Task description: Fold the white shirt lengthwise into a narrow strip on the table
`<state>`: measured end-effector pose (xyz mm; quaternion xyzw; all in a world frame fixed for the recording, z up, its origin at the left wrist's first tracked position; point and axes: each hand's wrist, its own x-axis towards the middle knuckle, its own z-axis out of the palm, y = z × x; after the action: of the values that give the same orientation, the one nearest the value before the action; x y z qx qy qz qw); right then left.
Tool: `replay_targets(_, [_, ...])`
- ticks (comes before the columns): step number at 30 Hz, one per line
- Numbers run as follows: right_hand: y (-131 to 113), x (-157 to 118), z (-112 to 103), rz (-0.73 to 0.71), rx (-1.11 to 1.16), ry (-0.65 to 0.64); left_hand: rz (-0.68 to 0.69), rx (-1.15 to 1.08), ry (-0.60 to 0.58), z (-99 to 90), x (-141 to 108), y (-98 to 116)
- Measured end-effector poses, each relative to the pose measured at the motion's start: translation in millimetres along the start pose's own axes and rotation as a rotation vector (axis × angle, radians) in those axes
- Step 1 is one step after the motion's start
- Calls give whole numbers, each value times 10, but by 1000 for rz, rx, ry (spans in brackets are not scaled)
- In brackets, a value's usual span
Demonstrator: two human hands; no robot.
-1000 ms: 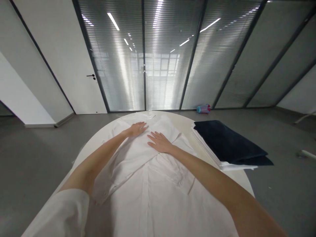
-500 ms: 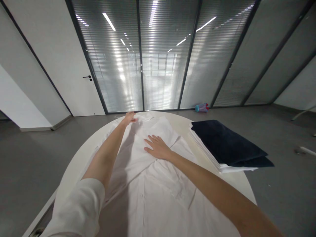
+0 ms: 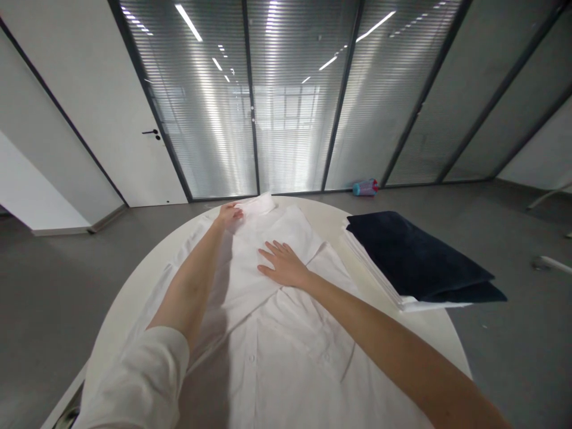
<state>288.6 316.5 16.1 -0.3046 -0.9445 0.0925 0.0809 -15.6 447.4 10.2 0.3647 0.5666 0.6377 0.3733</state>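
Note:
A white button-up shirt (image 3: 286, 333) lies spread along a round white table (image 3: 134, 286), reaching from the near edge to the far edge. My left hand (image 3: 230, 214) is at the shirt's far end and grips the cloth there, with that end (image 3: 259, 204) lifted a little off the table. My right hand (image 3: 281, 263) lies flat, palm down with fingers spread, on the middle of the shirt.
A stack of folded cloth, dark navy on top of white (image 3: 415, 256), sits on the table's right side. A small blue and pink bottle (image 3: 365, 187) lies on the grey floor by the glass wall. A door with a black handle (image 3: 152, 134) stands at the left.
My left hand has slid from beside the right hand out to the shirt's far end and taken hold of it, lifting it slightly. My right hand has stayed pressed on the shirt.

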Motion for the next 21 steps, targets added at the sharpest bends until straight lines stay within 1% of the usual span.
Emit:
replay_targets(5, [4,-16,22,1,11,-6,172,120,-20,-191,-135,-10])
replay_targets(8, [35,71,-29,0,44,25,238,215,-48,-247,-186,-8])
replay_targets(10, [99,239,-136,76,114,80,269,276,-55,-248,-200,-13])
replay_targets(12, [206,497,-289,223,179,151,293,336,-49,-235,-209,-22])
replay_targets(14, [344,802,-440,367,178,192,310,399,-42,-222,-219,-28])
replay_targets(15, [416,953,-497,431,164,181,315,432,-42,-218,-225,-26])
replay_targets(17, [547,1211,-552,508,139,123,320,505,-51,-223,-237,-3])
replay_targets(19, [640,1380,-526,532,133,64,319,586,-75,-237,-250,44])
replay_targets(21, [686,1453,-442,545,130,35,317,673,-98,-248,-275,102])
